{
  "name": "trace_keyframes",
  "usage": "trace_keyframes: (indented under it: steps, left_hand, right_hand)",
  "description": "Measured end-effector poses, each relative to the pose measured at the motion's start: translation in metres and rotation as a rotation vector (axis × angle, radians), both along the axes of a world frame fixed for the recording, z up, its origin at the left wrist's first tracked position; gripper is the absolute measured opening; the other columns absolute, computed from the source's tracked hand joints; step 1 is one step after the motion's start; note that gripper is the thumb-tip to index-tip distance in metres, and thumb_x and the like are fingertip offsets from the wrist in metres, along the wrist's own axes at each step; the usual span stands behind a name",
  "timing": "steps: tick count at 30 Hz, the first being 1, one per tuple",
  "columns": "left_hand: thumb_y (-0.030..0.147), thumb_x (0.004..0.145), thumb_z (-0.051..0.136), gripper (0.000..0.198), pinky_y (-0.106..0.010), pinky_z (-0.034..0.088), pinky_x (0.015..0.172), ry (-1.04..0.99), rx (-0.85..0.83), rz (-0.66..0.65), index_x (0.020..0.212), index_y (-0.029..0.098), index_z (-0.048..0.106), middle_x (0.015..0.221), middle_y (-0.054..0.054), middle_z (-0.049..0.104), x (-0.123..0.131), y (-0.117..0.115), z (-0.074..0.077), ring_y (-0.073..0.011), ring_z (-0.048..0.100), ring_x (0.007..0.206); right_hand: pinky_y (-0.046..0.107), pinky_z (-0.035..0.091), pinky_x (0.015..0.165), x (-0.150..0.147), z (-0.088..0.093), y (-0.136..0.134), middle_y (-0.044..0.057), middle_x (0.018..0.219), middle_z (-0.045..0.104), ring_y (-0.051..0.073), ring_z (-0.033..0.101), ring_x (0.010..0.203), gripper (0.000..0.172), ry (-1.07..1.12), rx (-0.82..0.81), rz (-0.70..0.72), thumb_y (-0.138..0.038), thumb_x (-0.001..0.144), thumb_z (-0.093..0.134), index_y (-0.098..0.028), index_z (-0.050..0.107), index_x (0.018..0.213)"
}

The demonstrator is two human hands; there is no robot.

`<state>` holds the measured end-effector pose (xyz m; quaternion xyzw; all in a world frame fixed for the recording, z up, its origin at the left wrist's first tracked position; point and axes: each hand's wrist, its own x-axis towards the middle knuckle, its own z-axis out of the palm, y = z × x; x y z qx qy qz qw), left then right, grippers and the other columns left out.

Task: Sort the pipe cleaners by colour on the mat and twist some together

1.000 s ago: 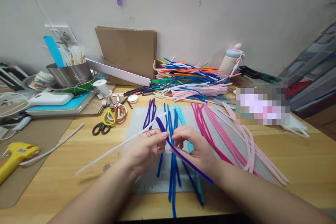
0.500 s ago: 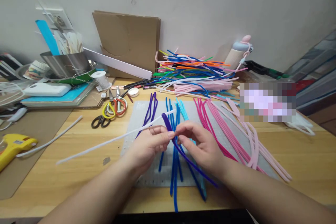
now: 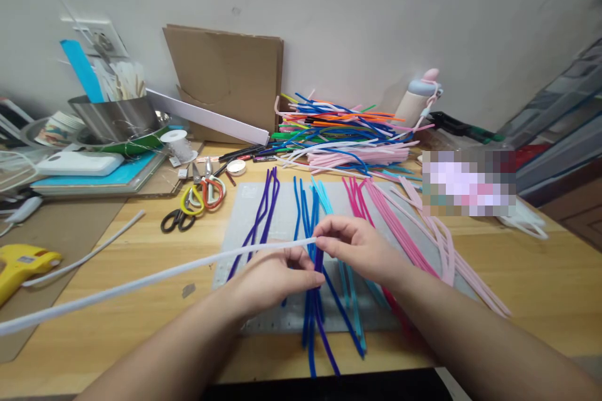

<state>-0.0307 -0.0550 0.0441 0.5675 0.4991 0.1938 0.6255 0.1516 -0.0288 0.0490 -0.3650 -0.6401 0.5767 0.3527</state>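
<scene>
My left hand (image 3: 286,279) pinches a dark purple pipe cleaner (image 3: 321,332), which hangs down past the front of the mat. Between the fingertips of my right hand (image 3: 360,247) is the end of a white pipe cleaner (image 3: 155,279), stretching left across the table. The top of the purple one meets the white tip at my right fingers. Below both hands, blue pipe cleaners (image 3: 310,338) lie on the grey cutting mat (image 3: 263,322). Purple pipe cleaners (image 3: 266,207) lie left of them; light blue (image 3: 324,197), magenta and pink ones (image 3: 399,232) fan out to the right.
Scissors (image 3: 211,191) lie left of the mat, near a spool (image 3: 176,144). A yellow glue gun (image 3: 23,269) rests at the far left. Behind stand cardboard sheets (image 3: 230,81), a heap of mixed pipe cleaners (image 3: 348,131) and a bottle (image 3: 416,100).
My right hand now holds the white pipe cleaner's end, and that stem has swung nearer me. The left hand has lowered slightly, and the purple pipe cleaner hangs more upright.
</scene>
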Motion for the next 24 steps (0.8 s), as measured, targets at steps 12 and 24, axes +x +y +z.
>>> trace_keyframes:
  steps: [12, 24]
  left_hand:
    - [0.03, 0.067, 0.069, 0.016, -0.021, 0.032, 0.048, -0.179, 0.046, 0.196, 0.069, 0.015, 0.063, 0.06, 0.0, 0.061, -0.011, 0.015, 0.015, -0.0094, 0.051, 0.049]
    - [0.014, 0.072, 0.063, 0.022, -0.02, 0.047, 0.064, -0.808, -0.274, 0.375, 0.093, 0.011, 0.069, 0.074, -0.005, 0.067, -0.021, 0.023, 0.018, -0.0106, 0.061, 0.067]
  right_hand:
    - [0.024, 0.041, 0.053, 0.012, 0.001, 0.016, 0.001, 0.062, 0.062, 0.01, 0.053, 0.054, 0.03, -0.053, -0.185, 0.035, -0.042, 0.07, 0.069, -0.014, 0.057, 0.074]
    - [0.022, 0.037, 0.046, -0.009, -0.011, -0.005, -0.002, 0.055, 0.058, 0.009, 0.05, 0.047, 0.024, 0.217, -0.219, -0.123, -0.035, 0.073, 0.068, -0.015, 0.056, 0.075]
